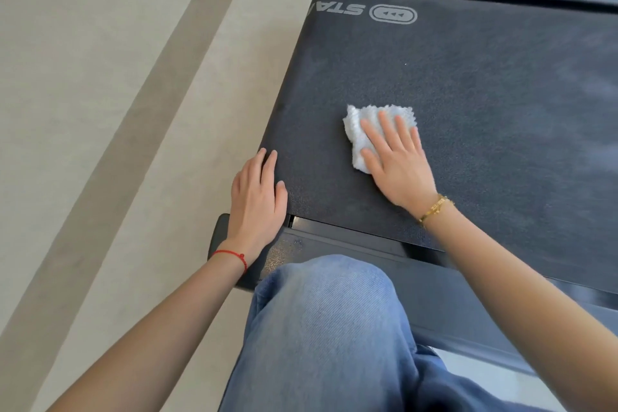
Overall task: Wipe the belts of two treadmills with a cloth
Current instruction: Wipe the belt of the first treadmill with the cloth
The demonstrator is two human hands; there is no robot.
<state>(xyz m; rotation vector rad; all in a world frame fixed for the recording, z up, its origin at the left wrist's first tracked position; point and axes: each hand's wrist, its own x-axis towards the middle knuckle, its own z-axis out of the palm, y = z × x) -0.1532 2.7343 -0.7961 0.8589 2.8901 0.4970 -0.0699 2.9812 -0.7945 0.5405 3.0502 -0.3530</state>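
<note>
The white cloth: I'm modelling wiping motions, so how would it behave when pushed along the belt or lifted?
The white cloth looks soft and crumpled, so it would probably droop if lifted. Under the flat right hand it likely bunches when pushed. The belt looks grainy, so expect drag, not sliding.

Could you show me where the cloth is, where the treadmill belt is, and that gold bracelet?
cloth (368,117): head view, on its white upper part above the fingers.
treadmill belt (485,94): head view, on bare dark surface.
gold bracelet (435,208): head view, on the band at the wrist.
</note>
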